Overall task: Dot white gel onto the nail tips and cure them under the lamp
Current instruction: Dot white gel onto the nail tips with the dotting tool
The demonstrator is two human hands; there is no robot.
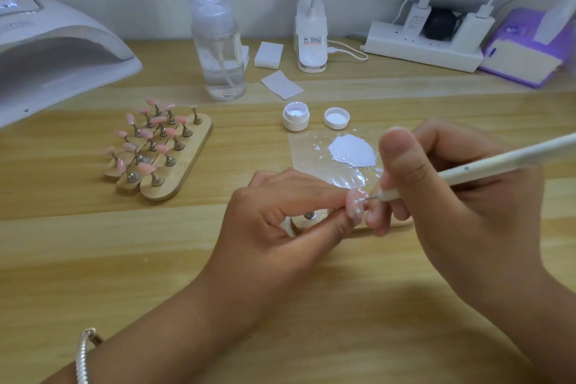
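My left hand (280,215) pinches a pink nail tip (356,204) between thumb and forefinger, just above a small wooden stand (386,224) mostly hidden by both hands. Small white dots show on the tip. My right hand (442,190) grips a white dotting pen (486,165), its metal point touching the tip. Behind the hands lies a clear palette sheet (311,159) with a blob of white gel (353,151). An open gel pot (296,117) and its lid (336,118) stand beyond it. The white curing lamp (56,50) sits at far left.
A wooden rack (187,165) with several pink nail tips on metal stands is at centre left. A clear pump bottle (219,50), white wipes (280,84), a desk-lamp base (311,40), a power strip with chargers (427,47) and a purple box (526,53) line the back.
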